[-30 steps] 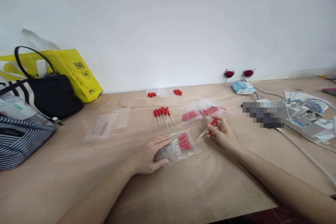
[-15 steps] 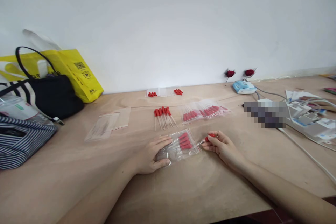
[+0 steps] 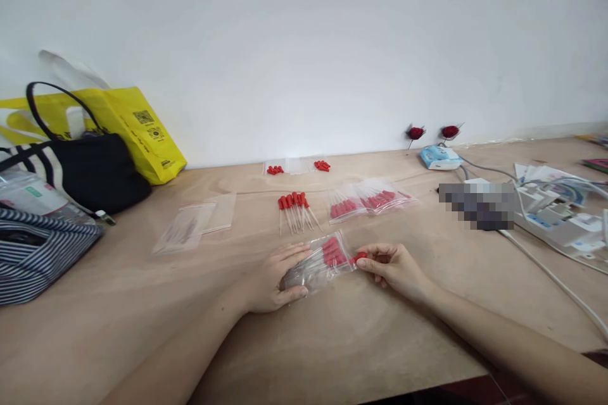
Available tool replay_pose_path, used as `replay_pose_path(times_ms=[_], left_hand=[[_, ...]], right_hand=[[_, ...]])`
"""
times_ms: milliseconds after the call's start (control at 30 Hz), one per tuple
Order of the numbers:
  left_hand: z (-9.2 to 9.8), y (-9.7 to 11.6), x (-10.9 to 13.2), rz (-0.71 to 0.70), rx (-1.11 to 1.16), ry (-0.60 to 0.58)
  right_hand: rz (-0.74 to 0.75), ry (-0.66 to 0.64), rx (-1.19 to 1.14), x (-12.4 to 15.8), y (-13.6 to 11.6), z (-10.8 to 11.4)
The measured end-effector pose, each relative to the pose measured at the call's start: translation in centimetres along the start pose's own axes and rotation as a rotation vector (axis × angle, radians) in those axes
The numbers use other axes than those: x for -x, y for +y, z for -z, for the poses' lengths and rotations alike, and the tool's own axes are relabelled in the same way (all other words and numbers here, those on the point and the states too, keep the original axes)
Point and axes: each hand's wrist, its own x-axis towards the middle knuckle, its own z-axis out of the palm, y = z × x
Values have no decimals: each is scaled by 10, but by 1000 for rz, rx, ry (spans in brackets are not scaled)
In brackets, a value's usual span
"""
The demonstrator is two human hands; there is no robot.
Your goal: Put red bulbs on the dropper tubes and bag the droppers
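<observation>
My left hand (image 3: 273,278) lies with fingers and thumb spread on the left end of a clear zip bag (image 3: 313,275). Inside this bag are several droppers with red bulbs (image 3: 334,250), their thin stems pointing left. At the bag's right end, my right hand (image 3: 394,269) pinches a dropper by its red bulb (image 3: 361,256). This dropper's stem reaches into the bag's mouth. Beyond the bag, several loose droppers (image 3: 295,205) lie side by side, bulbs away from me. Filled zip bags of droppers (image 3: 370,199) lie to their right.
Flat clear zip bags (image 3: 192,224) lie on the left. Red bulbs (image 3: 322,166) and clear plastic are at the wall. A yellow bag (image 3: 147,139), a black bag (image 3: 104,171) and a striped pouch (image 3: 42,259) stand far left. Cables (image 3: 555,272) and a power strip (image 3: 579,231) occupy the right.
My right hand has moved left, sliding the dropper deeper into the zip bag, so only its bulb shows outside. My left hand stays in place.
</observation>
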Motion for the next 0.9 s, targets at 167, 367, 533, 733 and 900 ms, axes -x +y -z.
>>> replay_pose_path(times_ms=[167,367,533,733,900], left_hand=[[0,0,0,-4,-1,-8],[0,0,0,-11,24,1],[0,-1,0,-6,0,-9],[-1,0,0,9,-9,-13],[0,0,0,1,-14,-21]], right_hand=[[213,-53,211,-1,3,-1],[126,23,60,0,3,-9],[122,12,183,2,6,-12],[165,84,367,0,2,-16],[173,53,430,-6,-5,-18]])
